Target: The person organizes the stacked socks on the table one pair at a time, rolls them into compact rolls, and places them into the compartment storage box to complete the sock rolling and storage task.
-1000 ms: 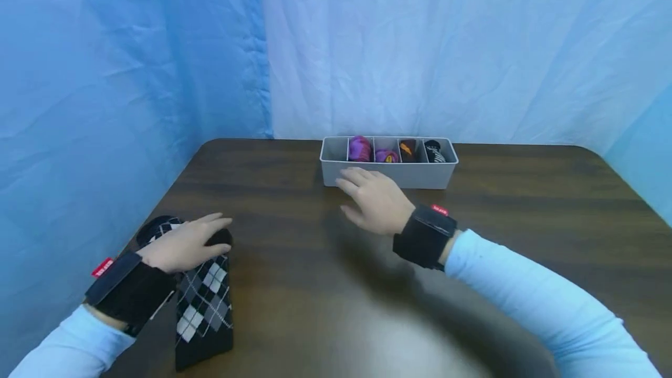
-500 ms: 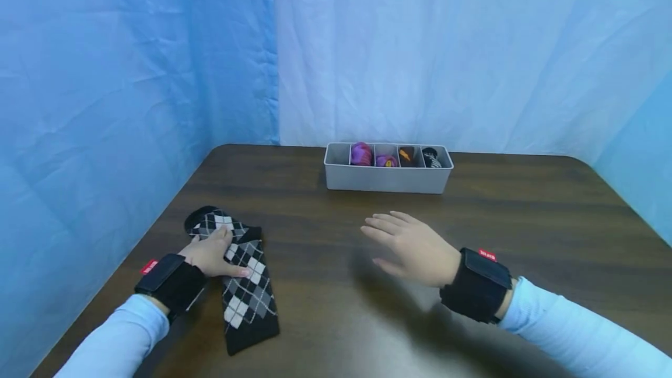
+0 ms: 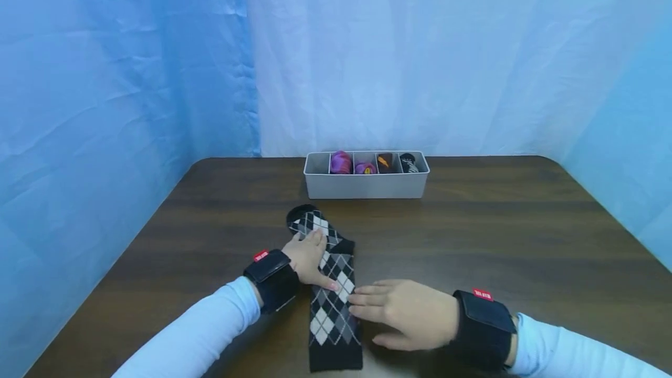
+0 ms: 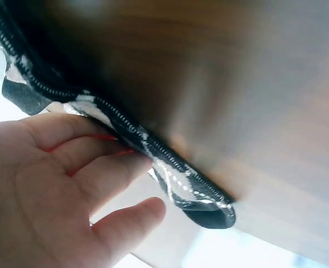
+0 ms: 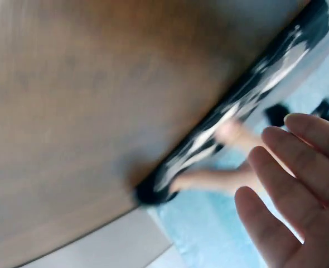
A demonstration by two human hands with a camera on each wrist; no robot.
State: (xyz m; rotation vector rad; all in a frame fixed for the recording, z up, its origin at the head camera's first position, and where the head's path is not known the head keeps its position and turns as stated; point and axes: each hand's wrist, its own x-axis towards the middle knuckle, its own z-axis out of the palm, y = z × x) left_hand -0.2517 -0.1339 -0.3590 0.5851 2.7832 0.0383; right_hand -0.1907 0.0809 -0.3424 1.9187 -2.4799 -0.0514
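Observation:
A black, grey and white argyle sock (image 3: 331,319) lies flat in front of the person, its toe pointing to the far left and its black cuff nearest. My left hand (image 3: 310,258) rests on the sock's upper half, fingers extended and thumb spread across the leg. In the left wrist view, the fingertips of that hand (image 4: 58,173) touch the sock (image 4: 178,181) along its side. My right hand (image 3: 404,314) is palm down with straight fingers, its fingertips right at the sock's right edge. The right wrist view shows these fingers spread beside the sock (image 5: 248,103), with nothing between them.
A grey divided box (image 3: 364,187) stands at the back of the dark wooden table (image 3: 472,220). Rolled fabric bundles sit in its compartments: purple striped (image 3: 341,163), purple and yellow (image 3: 366,168), brown and orange (image 3: 385,162), black and white (image 3: 408,163). Blue curtains (image 3: 131,74) surround the table.
My left hand has slid the sock from the table's left side to the middle. My right hand has drawn back from near the box and come down beside the sock.

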